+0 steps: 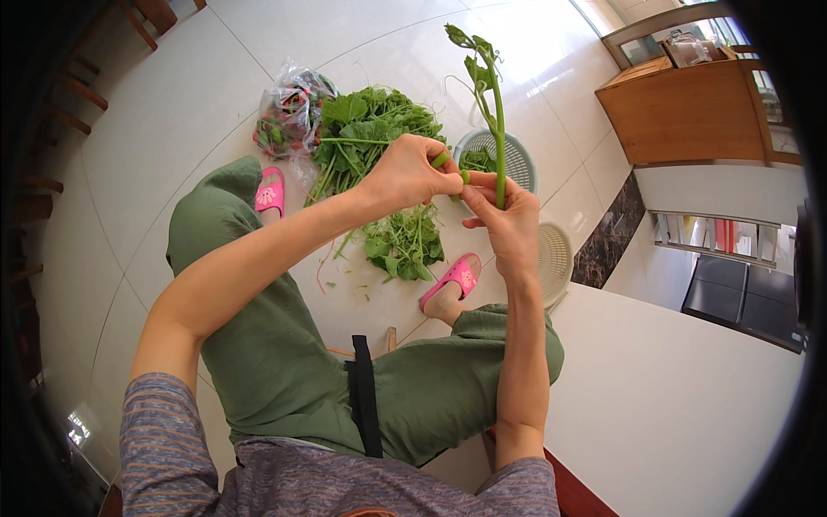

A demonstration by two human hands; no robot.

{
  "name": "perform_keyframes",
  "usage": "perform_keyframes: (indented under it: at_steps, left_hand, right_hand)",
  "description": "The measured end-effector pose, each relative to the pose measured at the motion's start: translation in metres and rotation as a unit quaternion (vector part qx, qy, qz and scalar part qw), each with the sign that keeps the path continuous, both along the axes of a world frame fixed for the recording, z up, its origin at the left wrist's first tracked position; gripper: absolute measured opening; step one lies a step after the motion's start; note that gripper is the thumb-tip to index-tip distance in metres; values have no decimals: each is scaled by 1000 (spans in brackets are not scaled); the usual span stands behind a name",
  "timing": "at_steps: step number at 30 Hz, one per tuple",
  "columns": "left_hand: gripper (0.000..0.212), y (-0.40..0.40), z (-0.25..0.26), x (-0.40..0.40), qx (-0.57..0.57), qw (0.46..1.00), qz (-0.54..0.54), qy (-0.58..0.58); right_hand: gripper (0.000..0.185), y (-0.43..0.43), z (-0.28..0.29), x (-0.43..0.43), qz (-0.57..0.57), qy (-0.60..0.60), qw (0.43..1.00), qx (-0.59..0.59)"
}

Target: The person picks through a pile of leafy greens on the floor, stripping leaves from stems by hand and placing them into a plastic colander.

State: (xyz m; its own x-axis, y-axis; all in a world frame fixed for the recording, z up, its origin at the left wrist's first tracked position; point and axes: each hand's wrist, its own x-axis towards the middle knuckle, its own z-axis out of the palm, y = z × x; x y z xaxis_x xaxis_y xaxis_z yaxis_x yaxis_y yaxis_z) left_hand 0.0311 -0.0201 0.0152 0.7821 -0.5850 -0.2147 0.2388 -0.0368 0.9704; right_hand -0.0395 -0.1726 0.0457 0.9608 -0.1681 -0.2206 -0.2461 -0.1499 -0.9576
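Observation:
Between the thumb and fingers of my right hand (507,210) a long green vine shoot (499,136) stands up, with leaves and curling tendrils at its far tip. My left hand (413,169) meets the right one and holds short pieces of green stem (440,159); one piece is pinched where the fingertips of both hands come together. Beyond my hands a big pile of leafy vine shoots (381,119) lies on the tiled floor. A smaller heap of leaves and tendrils (407,249) is nearer my feet. Behind my hands, a grey-green plastic colander (522,161) holds cut green pieces.
A clear plastic bag of red and green peppers (291,116) sits left of the pile. A beige plastic basket (555,258) stands right of my right wrist, beside a white surface (665,400). My pink slippers (460,278) flank the greens. A wooden cabinet (685,110) stands at upper right.

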Motion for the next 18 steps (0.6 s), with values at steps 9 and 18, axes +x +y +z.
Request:
perform_keyframes:
  at_steps: [9, 18]
  left_hand:
    - [18, -5, -18, 10, -193, 931, -3, 310]
    - [29, -8, -26, 5, -247, 918, -24, 310]
  right_hand:
    - [24, -43, -3, 12, -132, -51, 967, -210]
    - [18, 18, -8, 6, -51, -43, 993, -93]
